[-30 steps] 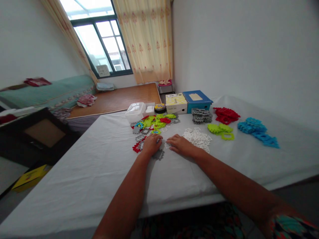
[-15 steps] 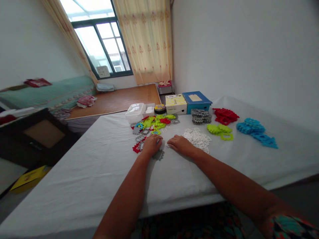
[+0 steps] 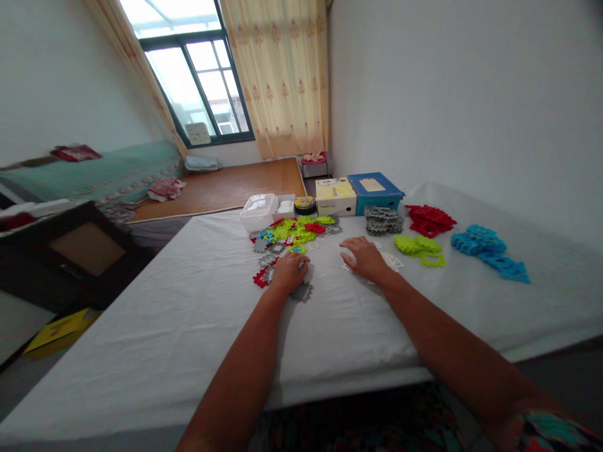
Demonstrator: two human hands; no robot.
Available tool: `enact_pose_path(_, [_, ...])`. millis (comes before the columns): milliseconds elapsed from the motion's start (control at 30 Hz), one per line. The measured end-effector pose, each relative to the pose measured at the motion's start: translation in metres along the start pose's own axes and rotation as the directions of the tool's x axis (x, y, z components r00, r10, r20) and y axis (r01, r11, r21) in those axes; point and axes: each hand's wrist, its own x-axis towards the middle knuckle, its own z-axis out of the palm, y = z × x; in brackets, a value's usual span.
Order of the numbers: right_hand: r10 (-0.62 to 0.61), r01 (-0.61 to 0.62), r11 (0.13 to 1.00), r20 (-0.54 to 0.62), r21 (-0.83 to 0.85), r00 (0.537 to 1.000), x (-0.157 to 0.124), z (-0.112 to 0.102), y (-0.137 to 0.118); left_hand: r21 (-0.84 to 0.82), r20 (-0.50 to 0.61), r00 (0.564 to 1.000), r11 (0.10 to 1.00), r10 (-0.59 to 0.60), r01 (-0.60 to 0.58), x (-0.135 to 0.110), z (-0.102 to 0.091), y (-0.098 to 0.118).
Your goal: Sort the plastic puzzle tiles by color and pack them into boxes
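My left hand (image 3: 289, 271) rests palm down with its fingers curled on a grey toothed tile (image 3: 302, 292), beside red tiles (image 3: 260, 278). My right hand (image 3: 363, 257) lies over the heap of small white square pieces (image 3: 392, 262), fingers bent down onto them; what the fingers hold, if anything, is hidden. A mixed pile of green, red, blue and grey tiles (image 3: 294, 233) lies just beyond my left hand on the white table (image 3: 188, 326).
Sorted stacks lie at the right: grey (image 3: 382, 220), red (image 3: 429, 220), green (image 3: 418, 248), blue (image 3: 490, 254). A yellow-white box (image 3: 334, 196), a blue box (image 3: 375, 188), a round tin (image 3: 304, 204) and a clear plastic box (image 3: 258, 212) line the far edge. A dark cabinet (image 3: 70, 251) stands left.
My right hand has moved right and away from the left hand, onto the heap of white pieces. My left hand has stayed on the grey tile.
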Motion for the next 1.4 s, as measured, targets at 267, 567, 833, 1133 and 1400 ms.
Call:
enact_pose_path(267, [-0.195, 0.194, 0.981, 0.082, 0.024, 0.977, 0.007, 0.038, -0.036, 0.046, -0.044, 0.994, 0.993, -0.104, 0.106, -0.001, -0.003, 0.003])
enact_pose_path(567, [-0.151, 0.156, 0.988, 0.159, -0.02, 0.976, 0.012, 0.046, -0.038, 0.057, -0.075, 0.987, 0.988, -0.139, 0.144, 0.0, -0.001, 0.002])
enact_pose_path(833, [-0.224, 0.227, 0.974, 0.103, -0.023, 0.969, 0.01, 0.038, -0.046, 0.061, -0.066, 0.987, 0.986, -0.148, 0.152, -0.001, -0.001, -0.001])
enact_pose_path(1133, [-0.128, 0.147, 0.985, 0.189, -0.088, 0.973, -0.003, 0.028, -0.015, 0.077, -0.062, 0.987, 0.985, -0.149, 0.153, -0.001, 0.0, 0.001])
enact_pose_path(1400, [0.271, -0.248, 0.945, 0.086, -0.215, 0.959, -0.02, 0.005, 0.028, 0.042, -0.174, 0.967, 0.98, -0.185, 0.195, 0.0, -0.007, -0.005])
